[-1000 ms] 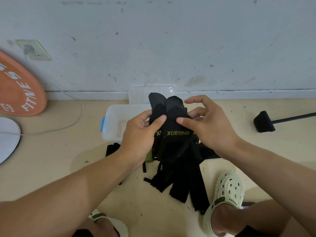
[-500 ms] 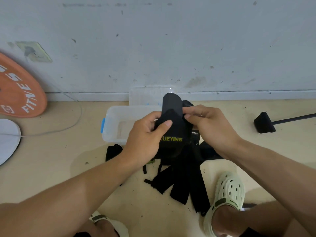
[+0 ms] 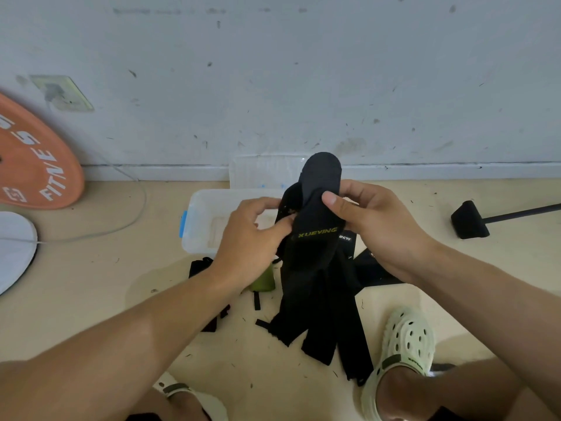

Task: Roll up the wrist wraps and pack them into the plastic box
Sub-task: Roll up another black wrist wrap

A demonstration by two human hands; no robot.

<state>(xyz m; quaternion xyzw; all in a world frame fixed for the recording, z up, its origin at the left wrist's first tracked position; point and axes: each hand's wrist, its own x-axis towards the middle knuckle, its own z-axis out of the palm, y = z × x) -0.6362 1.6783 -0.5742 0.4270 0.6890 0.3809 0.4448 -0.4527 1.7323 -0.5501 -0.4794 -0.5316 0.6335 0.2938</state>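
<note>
An orange weight plate [image 3: 33,165] leans on the wall at left; the clear plastic box [image 3: 200,220] sits behind the left hand [image 3: 252,238], partly hidden. Both hands pinch the black wrist wrap [image 3: 315,226] (lettered XUEYING), right hand [image 3: 376,229] thumb on its front, tails hanging to the floor.

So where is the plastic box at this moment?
In the head view, the plastic box sits on the floor just left of centre, by the wall, open, behind the left hand and the wrist wraps held before it.
</note>
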